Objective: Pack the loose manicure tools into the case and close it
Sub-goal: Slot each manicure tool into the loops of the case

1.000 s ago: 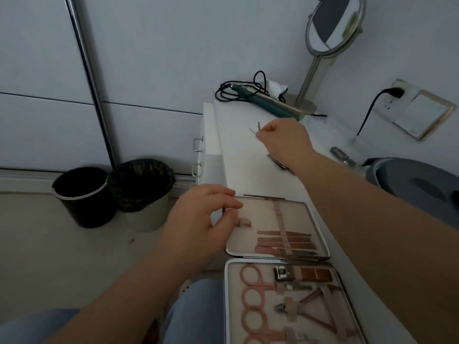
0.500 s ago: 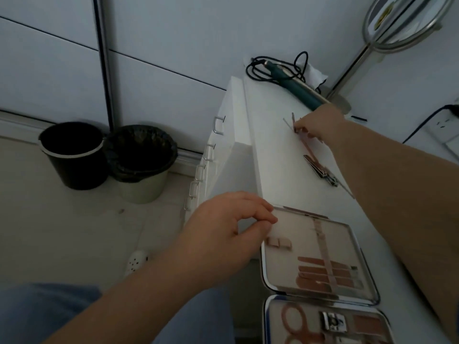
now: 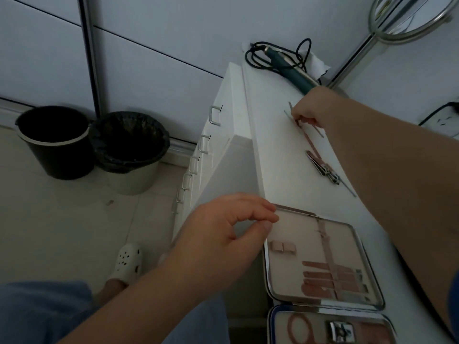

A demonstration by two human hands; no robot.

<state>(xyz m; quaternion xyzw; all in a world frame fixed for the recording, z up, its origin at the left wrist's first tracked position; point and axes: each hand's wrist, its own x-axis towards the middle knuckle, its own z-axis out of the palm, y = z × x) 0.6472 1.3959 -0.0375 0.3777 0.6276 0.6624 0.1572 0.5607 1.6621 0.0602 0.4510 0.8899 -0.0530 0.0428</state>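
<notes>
White dresser top (image 3: 278, 155), bearing an open manicure case (image 3: 269, 274) at its near end. Left hand (image 3: 223, 242), fingers loosely curled and grasping nothing, hovers at the case's upper-left corner. Right hand (image 3: 314, 109), farther along the top, pinches slender loose tools (image 3: 291, 117). Nail clippers (image 3: 321, 166) lie between that hand and the case, apart from both.

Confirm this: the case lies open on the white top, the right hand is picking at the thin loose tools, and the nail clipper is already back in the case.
Not quite. In the head view the nail clipper lies loose on the white top, outside the open case. The right hand does pinch the thin tools.
</notes>
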